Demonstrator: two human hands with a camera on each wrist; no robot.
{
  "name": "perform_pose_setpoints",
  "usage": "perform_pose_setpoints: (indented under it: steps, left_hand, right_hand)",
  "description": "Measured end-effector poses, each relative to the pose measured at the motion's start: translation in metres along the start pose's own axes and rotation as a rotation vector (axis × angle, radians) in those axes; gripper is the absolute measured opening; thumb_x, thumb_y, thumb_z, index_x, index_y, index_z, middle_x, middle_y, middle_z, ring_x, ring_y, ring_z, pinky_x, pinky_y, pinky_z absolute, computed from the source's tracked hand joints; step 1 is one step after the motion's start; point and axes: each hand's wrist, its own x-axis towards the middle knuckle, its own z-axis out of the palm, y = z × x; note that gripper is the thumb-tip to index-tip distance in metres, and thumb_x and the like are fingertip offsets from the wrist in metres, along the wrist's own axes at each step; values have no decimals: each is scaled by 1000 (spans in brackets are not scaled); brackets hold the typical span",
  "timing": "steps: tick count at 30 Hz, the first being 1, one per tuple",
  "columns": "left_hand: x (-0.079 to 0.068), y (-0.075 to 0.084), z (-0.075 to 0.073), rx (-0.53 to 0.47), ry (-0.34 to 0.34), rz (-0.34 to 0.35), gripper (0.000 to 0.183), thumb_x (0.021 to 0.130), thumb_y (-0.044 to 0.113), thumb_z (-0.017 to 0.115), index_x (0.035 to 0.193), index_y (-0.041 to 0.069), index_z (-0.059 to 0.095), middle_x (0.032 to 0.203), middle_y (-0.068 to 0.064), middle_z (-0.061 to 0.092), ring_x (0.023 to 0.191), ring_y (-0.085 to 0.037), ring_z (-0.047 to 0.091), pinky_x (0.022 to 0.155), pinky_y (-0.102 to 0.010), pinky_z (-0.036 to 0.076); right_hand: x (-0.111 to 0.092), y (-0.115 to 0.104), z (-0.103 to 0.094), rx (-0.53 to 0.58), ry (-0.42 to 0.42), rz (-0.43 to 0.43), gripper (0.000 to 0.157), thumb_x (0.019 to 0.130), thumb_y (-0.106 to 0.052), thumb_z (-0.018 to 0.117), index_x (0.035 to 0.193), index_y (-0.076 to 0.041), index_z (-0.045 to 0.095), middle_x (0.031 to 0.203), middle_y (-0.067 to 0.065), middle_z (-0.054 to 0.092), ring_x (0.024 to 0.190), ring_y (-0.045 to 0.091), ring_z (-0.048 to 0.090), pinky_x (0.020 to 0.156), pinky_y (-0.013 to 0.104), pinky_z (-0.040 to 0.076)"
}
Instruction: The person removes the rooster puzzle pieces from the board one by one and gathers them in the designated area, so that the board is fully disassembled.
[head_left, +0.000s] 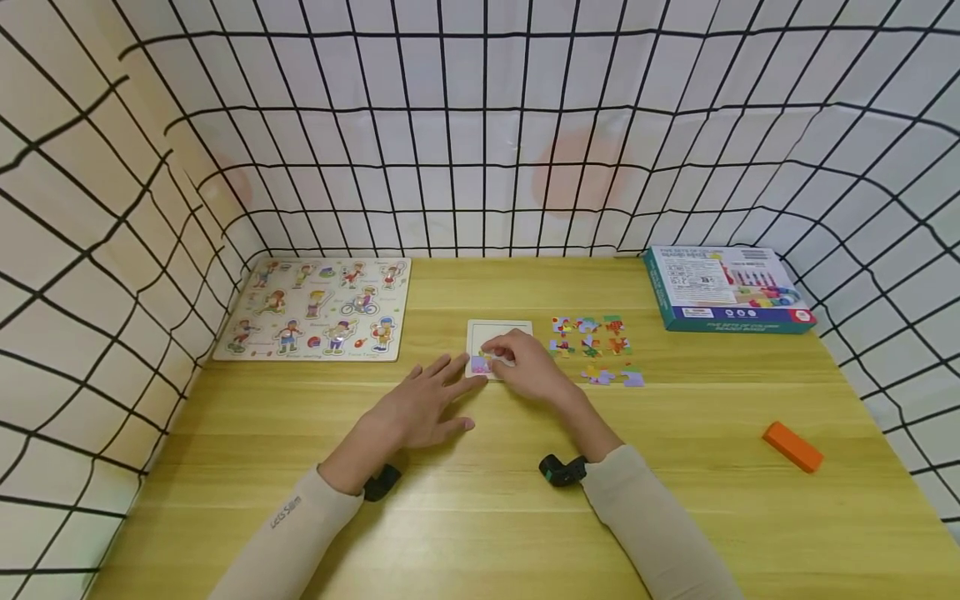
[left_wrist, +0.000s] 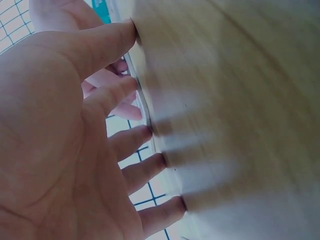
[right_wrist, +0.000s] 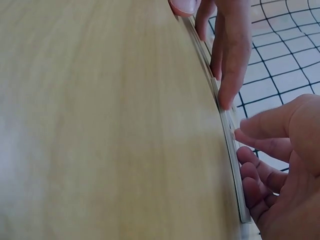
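In the head view a small white puzzle tray [head_left: 500, 325] lies on the table in front of both hands. One jigsaw piece [head_left: 478, 364], purple with some yellow, is in the tray's lower left corner. My right hand [head_left: 531, 365] reaches over the tray from the right, its thumb and index finger pinching at this piece; the fingers partly cover it. My left hand [head_left: 425, 404] has its fingers spread, with fingertips at the tray's left and near edges. The left wrist view shows those fingertips touching down. Right of the tray lie several loose jigsaw pieces [head_left: 591, 343] in rough rows.
A wooden picture board [head_left: 322, 310] with sports figures lies at the back left. At the back right is a boxed set [head_left: 731, 287]. An orange block [head_left: 792, 447] lies on the right side of the table [head_left: 480, 533]. Black netting [head_left: 485, 142] encloses the table's back and sides.
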Motion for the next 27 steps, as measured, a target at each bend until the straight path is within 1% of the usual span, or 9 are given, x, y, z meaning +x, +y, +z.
perform_pose_setpoints:
  steps: [4,7,15,20,24,27]
  left_hand:
    - [0,0,0,-13,7,1,65,102,51,57,161,30,38,172,-10,22,158,-39,22,121,-69,28]
    - [0,0,0,-18,16,6,65,102,51,58,160,31,39,172,-11,23,158,-39,23,120,-69,29]
    - [0,0,0,-11,18,11,64,102,51,57,160,30,40,172,-11,23,158,-40,22,120,-69,29]
    - [0,0,0,-14,23,13,63,103,50,58,160,29,40,171,-12,24,157,-41,22,120,-70,28]
    - [-1,0,0,-13,24,13,63,102,50,58,160,29,41,171,-12,24,157,-41,23,120,-70,28]
    - [-1,0,1,-6,23,9,64,102,52,57,160,30,41,172,-11,23,157,-40,23,120,-70,28]
  right_hand:
    - [0,-1,1,-3,8,3,33,100,-6,53,127,-5,72,116,12,67,104,25,60,94,44,53]
    - [0,-2,1,3,13,8,33,102,-4,50,126,-5,73,119,13,67,106,26,61,95,44,53]
    - [1,-2,2,4,13,33,33,106,-7,48,127,-7,72,123,11,67,118,28,62,105,46,52]
    - [0,-2,2,40,18,42,32,107,-9,47,128,-9,72,124,9,67,120,27,62,107,47,51]
    - [-1,-3,1,77,9,28,32,106,-9,49,130,-10,70,124,8,68,118,27,63,106,47,52]
    - [-1,-4,1,100,-4,21,32,103,-9,53,131,-9,68,117,7,70,108,24,64,98,44,54]
